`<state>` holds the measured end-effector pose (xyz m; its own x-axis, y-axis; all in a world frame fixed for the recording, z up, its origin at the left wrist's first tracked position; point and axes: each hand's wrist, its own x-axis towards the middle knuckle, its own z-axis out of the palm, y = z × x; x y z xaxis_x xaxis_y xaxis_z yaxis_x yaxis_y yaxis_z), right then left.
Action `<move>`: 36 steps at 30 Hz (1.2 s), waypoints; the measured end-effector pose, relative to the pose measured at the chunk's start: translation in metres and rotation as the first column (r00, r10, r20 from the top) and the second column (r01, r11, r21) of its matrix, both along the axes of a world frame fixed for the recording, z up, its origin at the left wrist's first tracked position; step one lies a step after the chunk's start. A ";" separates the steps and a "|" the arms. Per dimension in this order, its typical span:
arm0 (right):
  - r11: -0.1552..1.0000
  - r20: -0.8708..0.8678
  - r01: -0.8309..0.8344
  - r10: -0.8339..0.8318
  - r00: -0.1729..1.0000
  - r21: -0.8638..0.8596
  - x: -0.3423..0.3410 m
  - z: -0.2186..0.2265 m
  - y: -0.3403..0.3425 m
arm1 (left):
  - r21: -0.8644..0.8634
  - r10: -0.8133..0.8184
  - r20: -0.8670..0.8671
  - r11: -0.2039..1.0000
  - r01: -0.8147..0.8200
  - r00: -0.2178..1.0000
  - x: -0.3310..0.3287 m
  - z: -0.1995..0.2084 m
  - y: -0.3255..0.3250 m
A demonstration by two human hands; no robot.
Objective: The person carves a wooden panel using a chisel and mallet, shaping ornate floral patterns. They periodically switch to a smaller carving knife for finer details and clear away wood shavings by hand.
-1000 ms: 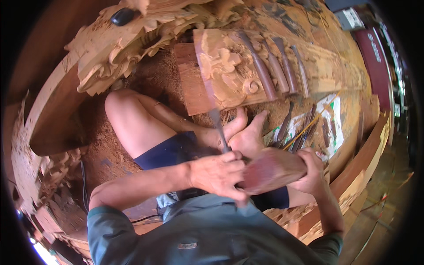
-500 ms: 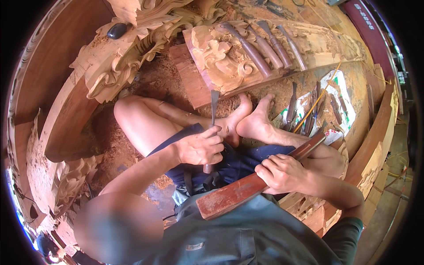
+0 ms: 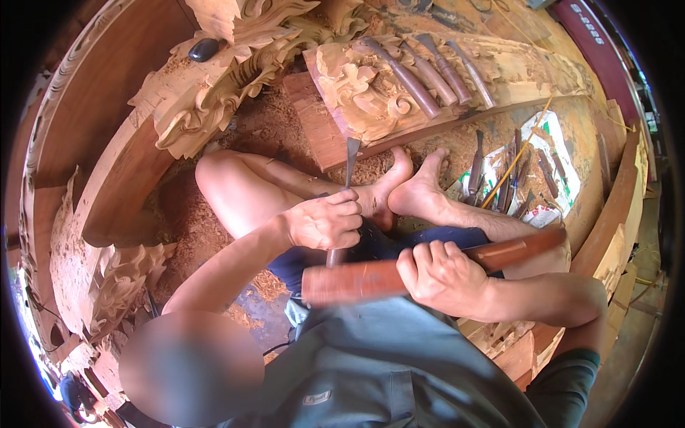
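Red-brown wooden bat [image 3: 351, 281] fills my curled right hand [image 3: 451, 281], steel-bladed chisel [image 3: 352, 162] my curled left hand [image 3: 327, 222], pale wooden panel [image 3: 362, 91] seemingly part-carved.

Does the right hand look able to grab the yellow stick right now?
Probably not: the right hand is wrapped around a wooden bar, though nothing appears to cover the yellow stick.

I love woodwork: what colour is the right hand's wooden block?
The wooden block is reddish-brown, shown best in the head view.
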<state>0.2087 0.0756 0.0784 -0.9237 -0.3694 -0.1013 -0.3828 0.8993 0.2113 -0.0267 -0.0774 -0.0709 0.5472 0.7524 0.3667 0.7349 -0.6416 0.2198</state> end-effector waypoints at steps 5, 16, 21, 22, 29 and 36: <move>0.959 -0.095 -0.239 0.227 0.969 -0.151 0.003 0.011 0.007 | -0.008 -0.001 0.030 1.000 0.002 1.000 -0.001 0.001 0.001; 0.988 -0.025 0.023 -0.019 1.000 0.150 -0.002 0.007 -0.002 | 0.062 0.027 0.075 0.998 -0.032 0.997 0.000 0.000 0.000; 0.947 -0.084 -0.272 0.261 0.962 -0.170 -0.005 0.022 -0.006 | 0.067 0.016 0.090 0.998 -0.022 0.996 -0.002 -0.002 0.002; 0.979 -0.054 -0.192 0.189 0.981 -0.073 -0.006 0.020 -0.003 | 0.075 0.018 0.084 0.997 -0.024 0.996 -0.003 -0.002 0.001; 0.974 -0.037 -0.215 0.213 0.976 -0.066 -0.004 0.028 0.007 | 0.093 0.032 0.121 0.995 -0.043 0.992 -0.001 0.006 0.006; 0.995 -0.188 0.054 -0.069 0.980 -0.081 -0.004 0.040 0.050 | 0.097 0.246 0.757 0.873 -0.477 0.605 0.007 0.039 0.045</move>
<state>0.2050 0.1257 0.1188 -0.9447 -0.3110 0.1042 -0.2855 0.9361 0.2057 -0.0193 -0.0327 -0.0317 -0.2617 0.6380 0.7242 0.6107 -0.4716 0.6361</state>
